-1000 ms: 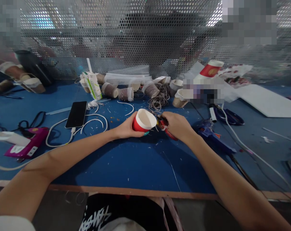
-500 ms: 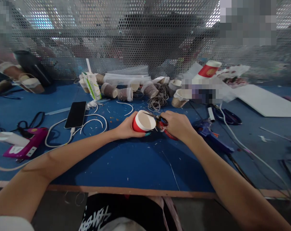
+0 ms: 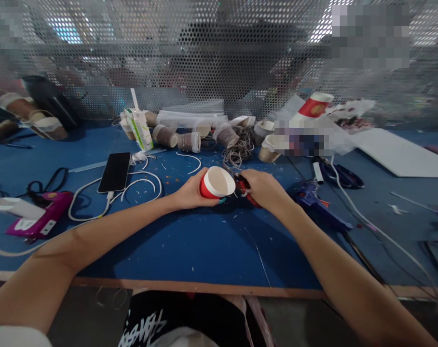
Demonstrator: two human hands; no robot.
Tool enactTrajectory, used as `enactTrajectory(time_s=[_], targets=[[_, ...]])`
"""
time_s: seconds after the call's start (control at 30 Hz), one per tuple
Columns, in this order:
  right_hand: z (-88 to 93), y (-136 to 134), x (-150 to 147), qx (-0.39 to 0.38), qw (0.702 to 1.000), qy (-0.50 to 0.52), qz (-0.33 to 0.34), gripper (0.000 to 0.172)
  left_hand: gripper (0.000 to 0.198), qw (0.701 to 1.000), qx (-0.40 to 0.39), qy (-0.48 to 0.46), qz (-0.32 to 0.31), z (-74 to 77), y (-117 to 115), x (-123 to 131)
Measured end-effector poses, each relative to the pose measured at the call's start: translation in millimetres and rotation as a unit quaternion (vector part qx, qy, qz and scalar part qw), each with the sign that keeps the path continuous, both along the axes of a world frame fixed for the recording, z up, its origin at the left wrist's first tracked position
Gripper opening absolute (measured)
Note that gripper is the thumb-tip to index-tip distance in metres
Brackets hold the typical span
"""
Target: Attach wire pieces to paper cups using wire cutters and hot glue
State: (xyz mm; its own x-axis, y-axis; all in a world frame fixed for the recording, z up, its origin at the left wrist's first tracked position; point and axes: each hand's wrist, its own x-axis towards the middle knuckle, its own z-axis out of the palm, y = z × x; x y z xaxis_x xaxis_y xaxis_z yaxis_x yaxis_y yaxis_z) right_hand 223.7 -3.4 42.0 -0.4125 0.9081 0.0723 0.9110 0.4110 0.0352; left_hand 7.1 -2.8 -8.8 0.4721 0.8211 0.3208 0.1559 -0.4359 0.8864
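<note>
A red paper cup [image 3: 209,189] with a white rim is held tilted in my left hand [image 3: 191,192], its open mouth facing me and the right. My left fingers wrap around the cup, and a green nail shows beneath it. Red-handled scissors [image 3: 248,193] are gripped in my right hand [image 3: 258,185], just right of the cup. Their blades are partly hidden behind the cup's rim, so I cannot tell whether they touch it. The blue tabletop [image 3: 212,250] lies under both hands, with small white scraps on it.
A phone [image 3: 115,172] with a white cable and a purple power strip [image 3: 52,212] lie left. Several cord-wrapped cups [image 3: 189,142] and tangled cord [image 3: 239,147] stand behind my hands. To the right are a blue glue gun [image 3: 318,207], dark-handled scissors [image 3: 344,174] and a white board [image 3: 403,152].
The scissor blades have moved from over the cup's mouth to behind its right rim. My right hand has shifted slightly left; the left hand keeps hold of the cup.
</note>
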Motion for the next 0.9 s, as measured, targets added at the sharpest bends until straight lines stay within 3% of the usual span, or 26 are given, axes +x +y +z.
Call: enactTrajectory(time_s=[0.3,0.57,0.9], targets=[[2.4,0.3,2.0,0.005,0.998,0.063,0.001,0.004,0.068,0.999,0.035,0.007,0.010,-5.6,2.6,0.3],[5.7,-4.7,-2.3,0.023,0.999,0.020,-0.040,0.022,0.064,0.999,0.038,-0.008,0.008,-0.3,0.9,1.5],[8.7,-5.5,-2.9,0.011,0.998,-0.024,-0.057,0.022,0.064,0.998,0.059,-0.004,0.007,-3.8,1.8,1.5]])
